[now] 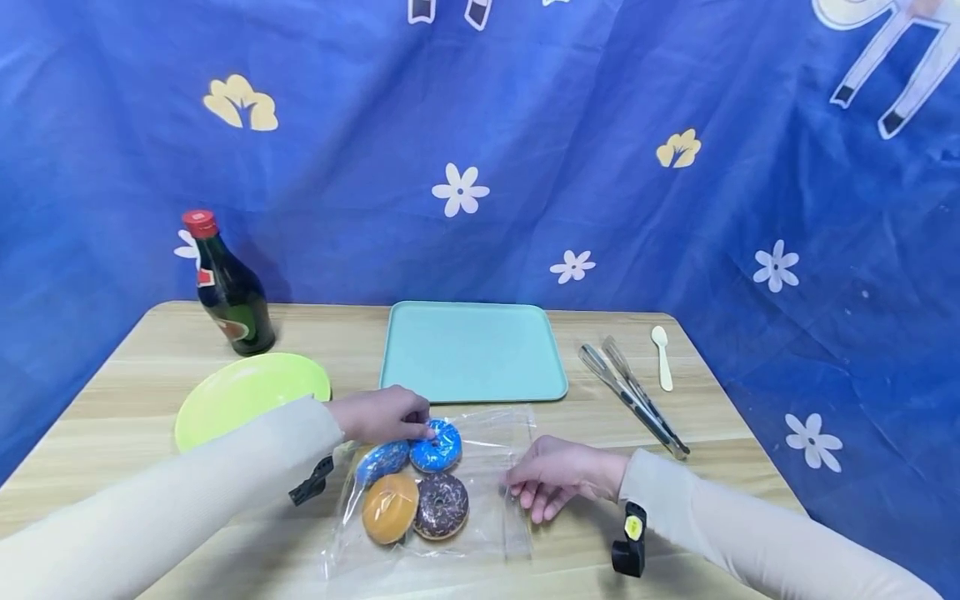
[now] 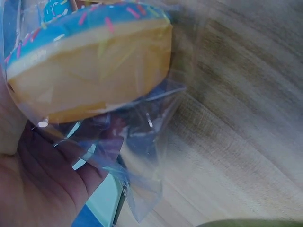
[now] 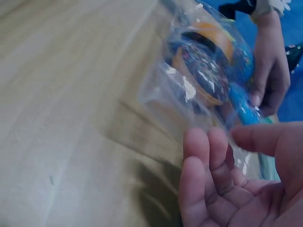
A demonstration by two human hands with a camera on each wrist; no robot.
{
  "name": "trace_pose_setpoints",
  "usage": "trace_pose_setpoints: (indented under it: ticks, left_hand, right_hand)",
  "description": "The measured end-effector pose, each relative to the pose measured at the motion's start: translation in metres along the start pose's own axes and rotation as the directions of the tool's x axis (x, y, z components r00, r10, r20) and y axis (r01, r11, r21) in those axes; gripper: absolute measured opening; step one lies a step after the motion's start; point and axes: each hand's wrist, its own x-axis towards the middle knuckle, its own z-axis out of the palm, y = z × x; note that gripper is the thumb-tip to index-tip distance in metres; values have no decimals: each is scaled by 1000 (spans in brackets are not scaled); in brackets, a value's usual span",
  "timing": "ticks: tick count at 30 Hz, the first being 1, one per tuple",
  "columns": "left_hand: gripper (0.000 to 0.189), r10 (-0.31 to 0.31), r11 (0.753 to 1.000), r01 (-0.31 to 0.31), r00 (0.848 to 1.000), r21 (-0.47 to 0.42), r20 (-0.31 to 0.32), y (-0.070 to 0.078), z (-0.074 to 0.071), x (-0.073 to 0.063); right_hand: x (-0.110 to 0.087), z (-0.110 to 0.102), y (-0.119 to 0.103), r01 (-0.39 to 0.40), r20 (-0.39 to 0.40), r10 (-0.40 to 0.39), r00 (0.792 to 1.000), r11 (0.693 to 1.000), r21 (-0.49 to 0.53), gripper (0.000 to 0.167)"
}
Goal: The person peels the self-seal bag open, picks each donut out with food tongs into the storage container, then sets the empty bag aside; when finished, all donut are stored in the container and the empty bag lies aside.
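A clear plastic bag (image 1: pixel 486 467) lies on the table with several doughnuts inside. Through the film I see a bright blue-iced doughnut (image 1: pixel 424 458), another blue-iced one (image 1: pixel 382 462) standing tilted beside it, a chocolate one with sprinkles (image 1: pixel 442 523) and an orange-brown one (image 1: pixel 388 510). My left hand (image 1: pixel 381 414) grips the bag's far side, its thumb against the bright blue doughnut through the plastic. At the bag's right edge, my right hand (image 1: pixel 564 477) pinches the film between thumb and forefinger, the other fingers loosely bent. In the left wrist view, a sprinkled blue-iced doughnut (image 2: pixel 99 71) fills the top.
Behind the bag lies a mint-green tray (image 1: pixel 474 354). A lime-green plate (image 1: pixel 251 392) sits to the left, near a dark bottle with a red cap (image 1: pixel 236 292). Metal tongs (image 1: pixel 637 404) and a small pale spoon (image 1: pixel 663 358) lie at the right. Blue cloth hangs behind the table.
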Motion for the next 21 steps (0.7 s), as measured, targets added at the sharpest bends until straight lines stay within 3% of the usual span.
trace_pose_setpoints:
  ticks: [4,9,21]
  left_hand:
    - [22,-10,1000,10,1000,-21,-16,-4,4,-5]
    - [22,16,1000,-17,999,-22,-44,-7,4,-2]
    - [25,11,1000,-11,1000,17,-13,0,1,2]
  right_hand:
    - [2,3,1,30,45,-30,999,1000,11,22]
    - [2,-8,4,50,83,-51,995,999,23,20]
    - [0,-38,23,71,238,-79,968,997,44,16]
